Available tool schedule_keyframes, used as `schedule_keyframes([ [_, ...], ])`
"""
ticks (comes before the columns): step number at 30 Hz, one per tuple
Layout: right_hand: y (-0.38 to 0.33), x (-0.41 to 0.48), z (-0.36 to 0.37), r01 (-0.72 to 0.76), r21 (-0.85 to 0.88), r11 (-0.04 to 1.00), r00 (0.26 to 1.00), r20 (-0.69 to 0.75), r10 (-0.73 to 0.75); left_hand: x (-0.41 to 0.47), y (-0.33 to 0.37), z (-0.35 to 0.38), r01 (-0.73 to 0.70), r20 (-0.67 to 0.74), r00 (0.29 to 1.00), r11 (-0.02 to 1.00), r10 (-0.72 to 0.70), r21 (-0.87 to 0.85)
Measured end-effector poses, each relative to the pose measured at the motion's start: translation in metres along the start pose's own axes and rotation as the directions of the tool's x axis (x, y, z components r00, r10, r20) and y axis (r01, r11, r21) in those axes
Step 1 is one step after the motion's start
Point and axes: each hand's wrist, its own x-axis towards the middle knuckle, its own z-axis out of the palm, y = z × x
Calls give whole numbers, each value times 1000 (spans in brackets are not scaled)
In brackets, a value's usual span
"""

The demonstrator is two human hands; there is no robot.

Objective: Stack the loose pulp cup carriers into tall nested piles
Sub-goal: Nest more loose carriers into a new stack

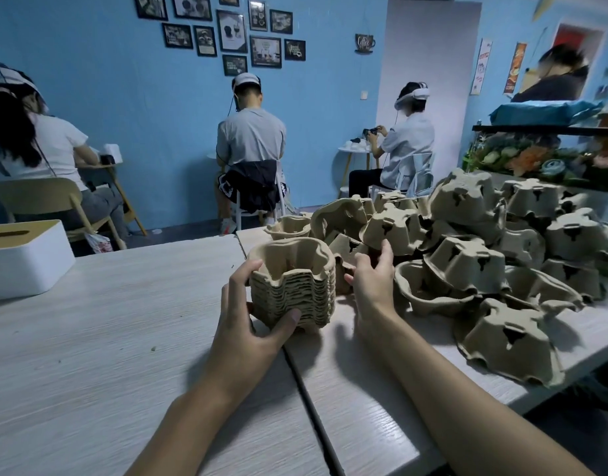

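Note:
A nested pile of brown pulp cup carriers (pixel 295 283) stands upright on the pale wooden table (pixel 124 338), near its middle seam. My left hand (pixel 251 317) grips the pile's left and front side, thumb low on the front. My right hand (pixel 371 276) sits just right of the pile with fingers spread, reaching into the loose carriers (pixel 464 262), fingertips touching one behind the pile. Whether it grips that carrier is hidden. A large heap of loose carriers, mostly upside down, covers the right part of the table.
A white tissue box (pixel 24 259) with a wooden lid stands at the table's left edge. Three seated people wearing headsets are beyond the table's far edge. A shelf with artificial flowers (pixel 536 156) rises behind the heap at right.

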Motion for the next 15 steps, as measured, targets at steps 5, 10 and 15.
schedule_keyframes([
  [5,-3,11,1,-44,53,998,999,-19,45,-1,-1,0,3,6,1000,1000,-3,-7],
  [10,-9,16,2,-55,150,987,996,-60,64,-1,-1,0,9,19,1000,1000,-9,-9],
  [15,-9,11,1,32,97,995,994,-107,-22,-1,-2,0,3,27,1000,1000,-3,-5],
])
